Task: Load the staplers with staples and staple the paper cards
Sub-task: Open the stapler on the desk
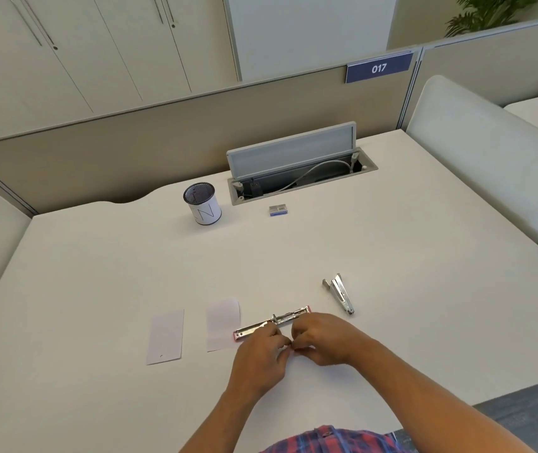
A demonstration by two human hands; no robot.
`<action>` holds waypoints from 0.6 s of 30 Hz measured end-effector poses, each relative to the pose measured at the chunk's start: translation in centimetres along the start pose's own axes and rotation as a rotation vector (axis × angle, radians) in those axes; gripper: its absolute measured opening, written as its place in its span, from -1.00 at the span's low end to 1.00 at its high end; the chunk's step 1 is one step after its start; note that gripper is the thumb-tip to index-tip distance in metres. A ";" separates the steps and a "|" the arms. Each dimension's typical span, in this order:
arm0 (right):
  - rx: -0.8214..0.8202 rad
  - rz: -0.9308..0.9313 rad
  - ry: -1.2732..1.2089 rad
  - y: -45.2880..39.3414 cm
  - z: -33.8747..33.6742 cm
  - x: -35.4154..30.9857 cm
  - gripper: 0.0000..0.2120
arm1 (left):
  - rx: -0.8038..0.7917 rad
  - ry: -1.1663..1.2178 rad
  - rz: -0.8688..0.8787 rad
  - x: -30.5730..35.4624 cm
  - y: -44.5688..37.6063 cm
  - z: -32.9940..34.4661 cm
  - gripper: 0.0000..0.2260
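Observation:
A pink stapler (261, 326) lies flipped fully open on the white desk (391, 243), its metal staple channel facing up. Just in front of it my left hand (261, 351) and my right hand (321, 341) meet fingertip to fingertip, pinching something tiny and pale between them; it is too small to identify. A silver stapler (341, 292) lies to the right, apart from both hands. Two pale paper cards lie to the left: one (165, 336) flat, the other (222, 323) beside the pink stapler's end. A small blue staple box (278, 210) sits further back.
A white mesh pen cup (203, 204) stands at the back left of centre. Behind the staple box an open cable hatch (297, 173) with a raised lid is sunk into the desk. Partition walls border the desk at the back and sides.

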State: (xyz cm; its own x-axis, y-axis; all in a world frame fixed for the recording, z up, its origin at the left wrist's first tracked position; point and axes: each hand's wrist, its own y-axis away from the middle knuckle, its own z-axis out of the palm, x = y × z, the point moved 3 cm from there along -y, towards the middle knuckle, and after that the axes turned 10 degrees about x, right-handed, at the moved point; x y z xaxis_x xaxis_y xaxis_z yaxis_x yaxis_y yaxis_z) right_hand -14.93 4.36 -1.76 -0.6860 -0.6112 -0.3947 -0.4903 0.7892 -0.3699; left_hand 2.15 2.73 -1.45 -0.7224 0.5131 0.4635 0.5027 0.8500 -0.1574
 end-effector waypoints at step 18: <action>0.154 0.304 -0.128 -3.0 -2.2 0.0 -0.83 | 0.285 0.304 -0.162 0.3 -1.4 -2.8 -0.82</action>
State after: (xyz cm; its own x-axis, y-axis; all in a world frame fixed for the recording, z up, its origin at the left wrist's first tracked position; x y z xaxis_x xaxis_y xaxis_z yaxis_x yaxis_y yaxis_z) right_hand -14.63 2.11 1.26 -0.7105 -0.3603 -0.6045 -0.1805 0.9236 -0.3382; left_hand 2.58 1.36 1.39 -0.5874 0.3482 0.7305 0.2125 0.9374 -0.2760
